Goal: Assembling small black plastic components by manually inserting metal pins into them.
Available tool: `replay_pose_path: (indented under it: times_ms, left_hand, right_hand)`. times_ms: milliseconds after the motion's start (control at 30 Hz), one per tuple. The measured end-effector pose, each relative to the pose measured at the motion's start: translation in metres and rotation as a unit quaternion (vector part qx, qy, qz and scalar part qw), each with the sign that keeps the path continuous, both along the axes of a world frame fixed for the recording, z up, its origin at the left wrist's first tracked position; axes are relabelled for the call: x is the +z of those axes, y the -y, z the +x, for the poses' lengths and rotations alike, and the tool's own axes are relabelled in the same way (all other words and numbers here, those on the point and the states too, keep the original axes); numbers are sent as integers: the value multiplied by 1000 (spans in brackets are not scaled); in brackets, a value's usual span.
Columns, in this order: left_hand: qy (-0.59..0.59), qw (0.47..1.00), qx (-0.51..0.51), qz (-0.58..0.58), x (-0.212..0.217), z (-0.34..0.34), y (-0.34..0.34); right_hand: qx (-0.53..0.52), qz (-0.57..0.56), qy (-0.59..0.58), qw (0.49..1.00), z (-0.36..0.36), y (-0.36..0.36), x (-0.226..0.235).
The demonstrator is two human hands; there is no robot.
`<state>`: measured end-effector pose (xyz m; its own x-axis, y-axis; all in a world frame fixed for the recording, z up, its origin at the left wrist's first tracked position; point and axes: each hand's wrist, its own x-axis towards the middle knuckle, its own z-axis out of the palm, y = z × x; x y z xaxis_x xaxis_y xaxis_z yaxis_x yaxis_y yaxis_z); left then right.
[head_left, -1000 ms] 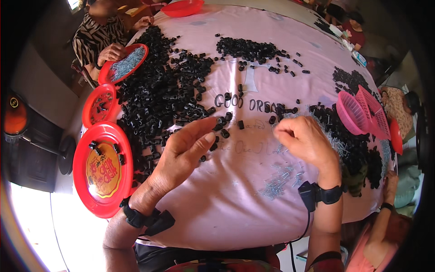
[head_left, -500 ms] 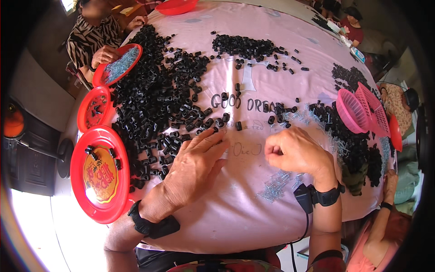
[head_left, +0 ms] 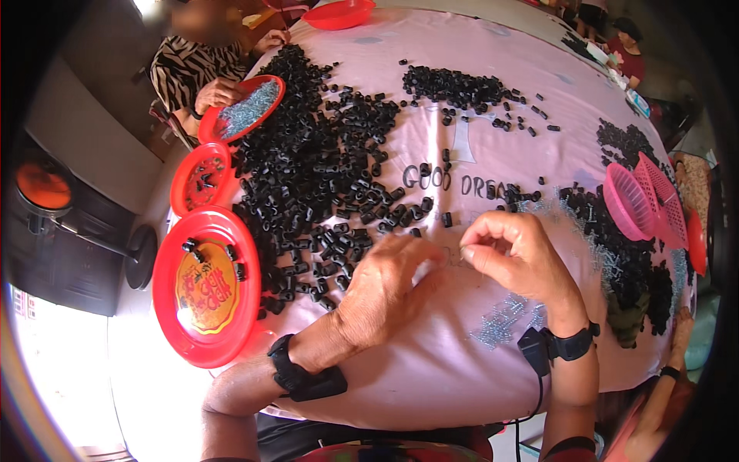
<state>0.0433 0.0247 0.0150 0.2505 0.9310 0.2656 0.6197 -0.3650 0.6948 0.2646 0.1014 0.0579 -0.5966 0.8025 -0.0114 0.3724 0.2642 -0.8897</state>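
My left hand [head_left: 389,289] is above the cloth at the near edge of the pile of small black tubular plastic parts [head_left: 331,165]. Its fingers are bent together and blurred at the tips; whatever they hold is hidden. Facing it, my right hand [head_left: 516,254] has its thumb and index finger pinched, and I cannot make out anything between them. A small gap separates the two hands. Small clear bluish pins [head_left: 500,319] lie on the cloth just below my right hand. A few loose black parts lie beyond my fingertips.
A red plate [head_left: 165,308] with several black parts stands at left, with smaller red dishes behind it. One holds bluish pins beside a person's hand [head_left: 218,94]. Pink baskets [head_left: 627,204] and another black pile [head_left: 608,254] are at right. More people sit around the pink cloth [head_left: 431,377].
My left hand has drawn back from the pile's edge toward my right hand, its fingers curling in. My right hand has turned, its thumb and finger now pinched toward the left. The view has shifted left.
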Motion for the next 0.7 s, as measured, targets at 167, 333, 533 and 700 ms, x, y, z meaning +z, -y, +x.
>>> replay_pose_path:
  times_ms: [167, 333, 533, 700]
  left_hand:
    - [-204, 974, 68, 66, -23, -17, -10]
    - [-206, 978, -5, 34, -7, -15, 11]
    - [-87, 996, 13, -35, 8, -32, 13]
    - [-167, 974, 147, 49, -3, -44, -3]
  right_hand:
    - [13, 215, -4, 976, -6, -7, -35]
    - [14, 193, -28, 981, -14, -1, -36]
    - [12, 166, 8, 986, -10, -3, -36]
    - [16, 196, 5, 981, -14, -1, -34]
